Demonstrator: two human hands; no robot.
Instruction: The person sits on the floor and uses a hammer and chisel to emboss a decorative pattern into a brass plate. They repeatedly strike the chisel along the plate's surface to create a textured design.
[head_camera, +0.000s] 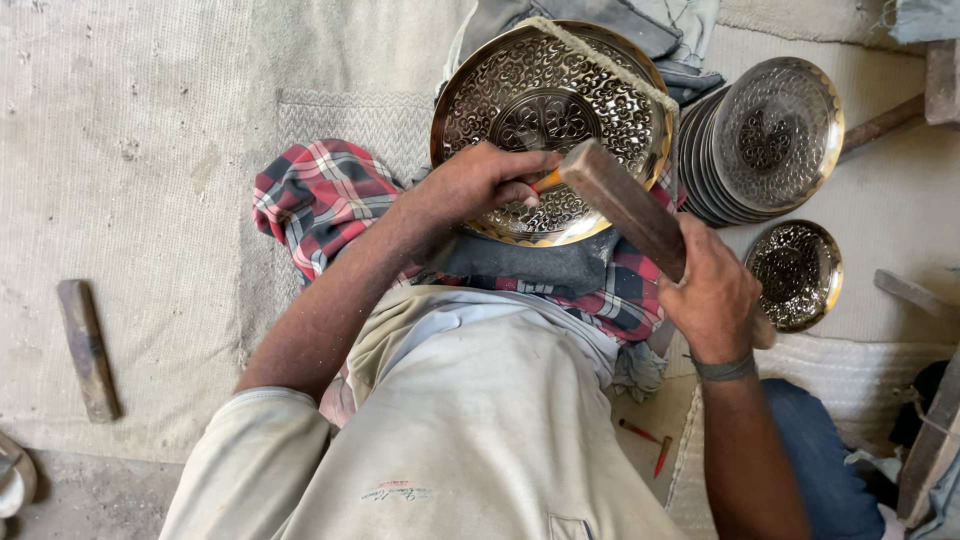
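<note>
Mid-strike on the engraved brass plate (540, 110) at upper centre of the frame, propped against the lap: the left hand (480, 185) pinches a small chisel (547, 180) onto its lower rim. The right hand (712, 290) is wrapped tight round the wooden mallet (625, 205), head over the chisel; the blow looks to need a square landing.

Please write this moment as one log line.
left hand: holds small punch on engraved plate | right hand: grips wooden mallet | plate stack at right
</note>
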